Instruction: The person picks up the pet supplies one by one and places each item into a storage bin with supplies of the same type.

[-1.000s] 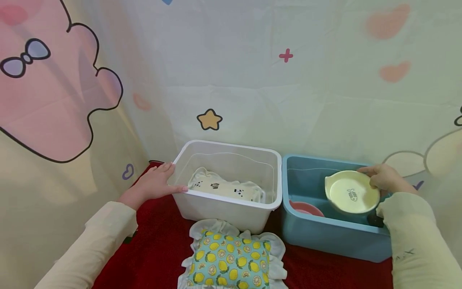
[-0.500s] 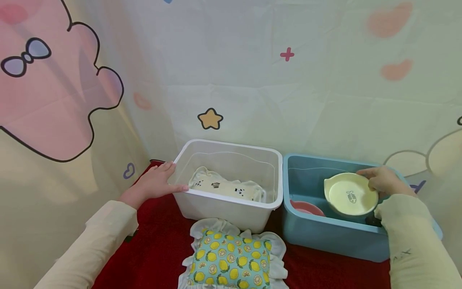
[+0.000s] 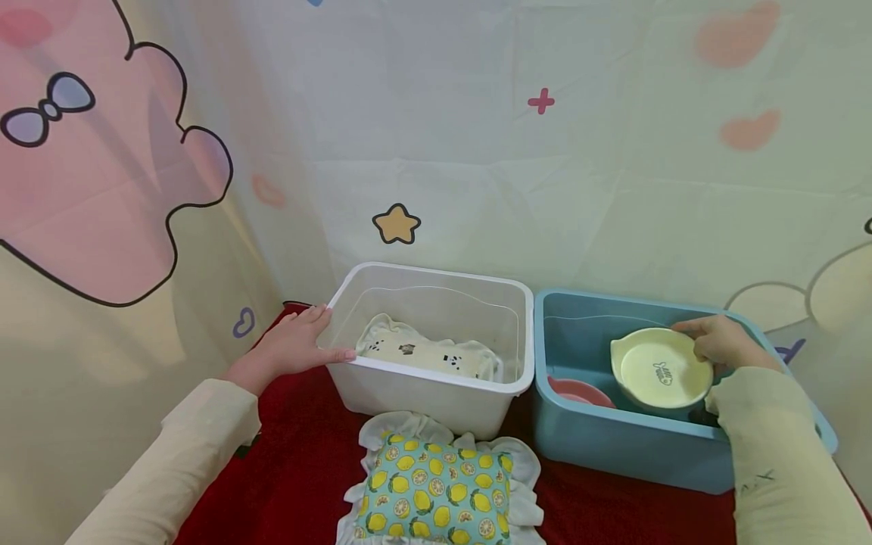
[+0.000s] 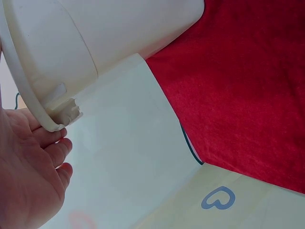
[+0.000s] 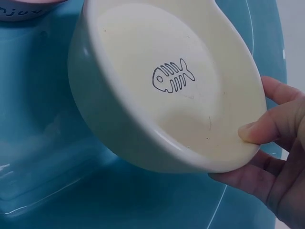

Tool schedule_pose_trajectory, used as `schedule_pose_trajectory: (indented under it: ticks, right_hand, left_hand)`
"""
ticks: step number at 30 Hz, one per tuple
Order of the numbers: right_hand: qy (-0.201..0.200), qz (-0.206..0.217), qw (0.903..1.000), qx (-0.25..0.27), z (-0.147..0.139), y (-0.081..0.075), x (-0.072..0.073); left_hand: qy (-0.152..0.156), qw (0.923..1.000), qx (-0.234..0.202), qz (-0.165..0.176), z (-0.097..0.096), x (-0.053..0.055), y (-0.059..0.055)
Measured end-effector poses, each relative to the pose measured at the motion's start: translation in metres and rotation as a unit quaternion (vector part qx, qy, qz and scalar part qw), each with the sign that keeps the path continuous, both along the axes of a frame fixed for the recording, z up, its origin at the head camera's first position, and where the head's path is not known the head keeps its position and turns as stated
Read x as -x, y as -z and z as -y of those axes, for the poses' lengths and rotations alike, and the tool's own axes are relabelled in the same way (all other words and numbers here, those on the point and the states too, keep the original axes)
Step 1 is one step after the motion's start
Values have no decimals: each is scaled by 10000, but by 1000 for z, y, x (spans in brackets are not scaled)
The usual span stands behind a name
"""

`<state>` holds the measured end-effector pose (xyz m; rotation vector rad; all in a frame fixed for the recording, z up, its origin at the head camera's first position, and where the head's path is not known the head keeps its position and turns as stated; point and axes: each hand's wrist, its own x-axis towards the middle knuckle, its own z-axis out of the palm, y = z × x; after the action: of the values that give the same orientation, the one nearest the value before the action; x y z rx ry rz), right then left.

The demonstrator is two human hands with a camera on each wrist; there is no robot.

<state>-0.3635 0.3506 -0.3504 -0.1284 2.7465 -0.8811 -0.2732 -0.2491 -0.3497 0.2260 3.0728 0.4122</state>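
Note:
My right hand (image 3: 732,342) pinches the rim of a pale yellow pet bowl (image 5: 176,114), thumb inside and fingers outside. The bowl has a fishbone drawing in it and is tilted in the right wrist view. It is inside the blue bin (image 3: 633,446), beside a pink bowl (image 3: 579,393) partly hidden by the front wall. My left hand (image 3: 291,344) holds the left front corner of a white bin (image 3: 425,412), its fingers bent under the rim in the left wrist view. A cream cloth item (image 3: 425,356) with animal prints and a ruffled edge lies in the white bin.
A lemon-print cushion (image 3: 436,488) with white ruffles lies in front of the white bin on a red cloth (image 3: 279,454). The two bins stand side by side against a cartoon-printed fabric backdrop (image 3: 463,204).
The yellow bowl has moved slightly down and left inside the blue bin, with my right hand still on its rim. My left hand stays on the white bin's corner.

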Motion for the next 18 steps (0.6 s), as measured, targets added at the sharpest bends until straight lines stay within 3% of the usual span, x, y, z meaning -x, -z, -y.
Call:
schedule_pose_trajectory:
  ticks: [8, 18]
  right_hand:
    - [78, 105, 9999, -1, 2, 0, 0]
    - [18, 46, 9992, -405, 5, 1, -1]
  left_hand:
    - [-9, 10000, 32, -3, 0, 0, 1]
    - [-2, 10000, 26, -7, 1, 1, 2]
